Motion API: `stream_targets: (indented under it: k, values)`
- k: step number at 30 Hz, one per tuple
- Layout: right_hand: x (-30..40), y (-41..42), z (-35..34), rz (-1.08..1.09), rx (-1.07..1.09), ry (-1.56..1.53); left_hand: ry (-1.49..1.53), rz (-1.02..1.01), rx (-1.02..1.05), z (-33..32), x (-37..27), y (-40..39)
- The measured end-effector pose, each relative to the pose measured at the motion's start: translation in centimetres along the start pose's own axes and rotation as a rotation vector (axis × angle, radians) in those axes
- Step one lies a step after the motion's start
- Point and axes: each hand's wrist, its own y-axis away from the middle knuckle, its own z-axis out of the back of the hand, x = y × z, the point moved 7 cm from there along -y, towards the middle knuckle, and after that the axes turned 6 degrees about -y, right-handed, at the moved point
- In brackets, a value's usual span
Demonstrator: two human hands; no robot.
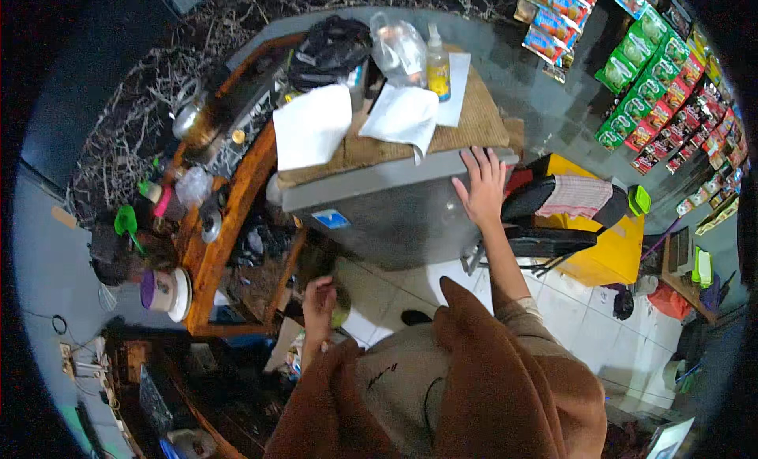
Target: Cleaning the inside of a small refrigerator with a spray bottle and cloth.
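Note:
My right hand [482, 186] lies with spread fingers on the right end of the front rim of a large grey chest [385, 216]. A blue-and-white sticker [331, 218] is on its front. A sheet of brown cardboard [474, 118] covers the top, with white papers [312, 127] over it. Behind them stand a pump bottle with a yellow label [439, 68], a clear plastic bag [400, 47] and a black plastic bag [331, 50]. My left hand [320, 305] hangs low before the chest, fingers loosely bent, and no object shows in it.
A wooden counter [237, 204] runs along the left, holding a metal lid [211, 225] and a white-and-purple tub [166, 293]. At right are a black chair [551, 240] with a checked cloth [574, 195] and a yellow crate [598, 258]. Sachet strips [645, 92] hang beyond.

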Motion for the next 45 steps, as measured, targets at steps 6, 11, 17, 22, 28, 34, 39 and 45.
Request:
stream_targets:
  k: [6,11,17,22,28,34,39,45]
  values:
    - [0.3,-0.5,-0.1,0.067,0.054,0.051,0.029,-0.086,0.006,-2.1,0.9,-0.1]
    - [0.8,-0.1,1.1,0.153,0.131,0.058,0.119,-0.038,-0.113,-1.1,3.5,1.9]
    - [0.8,0.6,1.3,0.127,0.117,0.089,0.204,0.217,-0.322,2.6,10.8,5.6]
    - [1.3,0.0,-0.1,0.137,0.152,0.093,0.282,0.099,-0.315,2.5,10.4,7.4]
    - [0.5,0.0,0.7,0.049,0.200,0.077,0.234,0.209,-0.176,-2.6,7.5,5.0]
    - [-3.4,1.3,7.7,0.221,0.231,-0.209,0.224,-0.005,-0.067,-13.1,4.2,0.7]
    - [-20.0,0.5,15.6,-0.050,0.163,-0.031,0.112,0.214,0.054,-24.8,0.1,-2.2]
    - [-32.9,2.0,17.3,-0.313,0.703,-0.241,-0.192,-0.149,0.008,-37.3,-11.4,-7.6]
